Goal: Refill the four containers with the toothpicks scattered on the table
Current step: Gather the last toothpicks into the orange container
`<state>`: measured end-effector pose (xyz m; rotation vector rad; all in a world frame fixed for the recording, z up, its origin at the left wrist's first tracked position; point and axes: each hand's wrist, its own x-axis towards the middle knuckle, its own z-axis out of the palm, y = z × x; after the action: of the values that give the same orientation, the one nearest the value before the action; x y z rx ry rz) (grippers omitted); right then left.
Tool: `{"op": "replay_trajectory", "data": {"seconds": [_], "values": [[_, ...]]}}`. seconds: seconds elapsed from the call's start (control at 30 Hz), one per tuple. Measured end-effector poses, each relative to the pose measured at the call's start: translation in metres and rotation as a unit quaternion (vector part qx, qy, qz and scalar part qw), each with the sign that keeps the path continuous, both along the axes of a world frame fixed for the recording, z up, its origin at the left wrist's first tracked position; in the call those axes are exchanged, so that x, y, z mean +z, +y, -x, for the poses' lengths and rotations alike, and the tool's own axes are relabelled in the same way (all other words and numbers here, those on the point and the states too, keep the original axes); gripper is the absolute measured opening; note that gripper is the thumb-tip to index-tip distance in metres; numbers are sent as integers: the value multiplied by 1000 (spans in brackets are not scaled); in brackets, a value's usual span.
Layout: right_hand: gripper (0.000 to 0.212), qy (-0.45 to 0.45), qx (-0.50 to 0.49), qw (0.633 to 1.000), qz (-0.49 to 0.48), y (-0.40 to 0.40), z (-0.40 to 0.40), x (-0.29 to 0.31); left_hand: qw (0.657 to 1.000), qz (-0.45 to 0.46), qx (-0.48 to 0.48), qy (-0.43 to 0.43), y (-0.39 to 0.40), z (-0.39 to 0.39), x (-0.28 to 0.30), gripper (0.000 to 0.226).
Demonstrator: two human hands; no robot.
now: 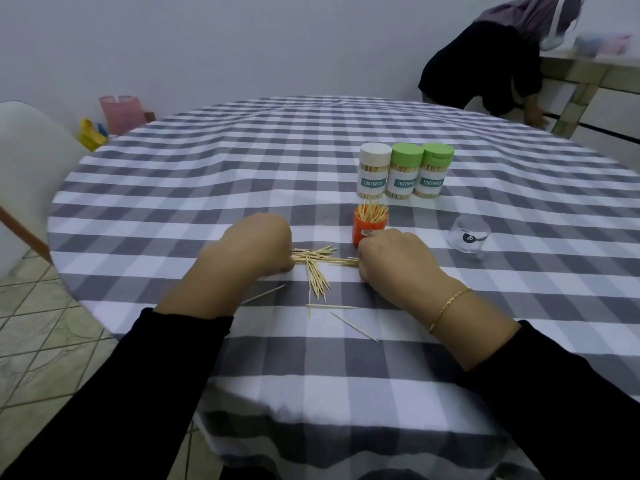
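A loose pile of toothpicks [317, 268] lies on the checked tablecloth between my two hands. My left hand [258, 242] has curled fingers at the pile's left end, and my right hand [394, 256] has curled fingers at its right end; both seem to hold the ends of one bundle. Just behind my right hand stands an open orange container [362, 228] with toothpicks sticking up out of it. Three lidded toothpick jars stand in a row farther back: a white-lidded one [373, 171] and two green-lidded ones [405, 171] [434, 169].
A clear plastic lid [469, 237] lies right of the orange container. A few single toothpicks [353, 326] lie nearer me. A white chair [31, 161] stands at the left. A person [498, 64] bends over at the far right beside a bench.
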<state>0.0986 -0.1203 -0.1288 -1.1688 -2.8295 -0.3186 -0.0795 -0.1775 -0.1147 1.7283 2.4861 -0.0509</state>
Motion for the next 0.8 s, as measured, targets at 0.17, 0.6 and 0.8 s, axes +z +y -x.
{"op": "replay_trajectory", "data": {"seconds": [0.17,0.6,0.8], "values": [[22,39,-27,998,38,9,-8,10,998,-13,-2,54,6,-5,-5,16],[11,491,-28,843,218,39,-16,34,998,-43,-8,43,13,-5,2,20],[9,609,-10,736,295,46,-3,17,994,-109,-8,8,18,-5,5,23]]}}
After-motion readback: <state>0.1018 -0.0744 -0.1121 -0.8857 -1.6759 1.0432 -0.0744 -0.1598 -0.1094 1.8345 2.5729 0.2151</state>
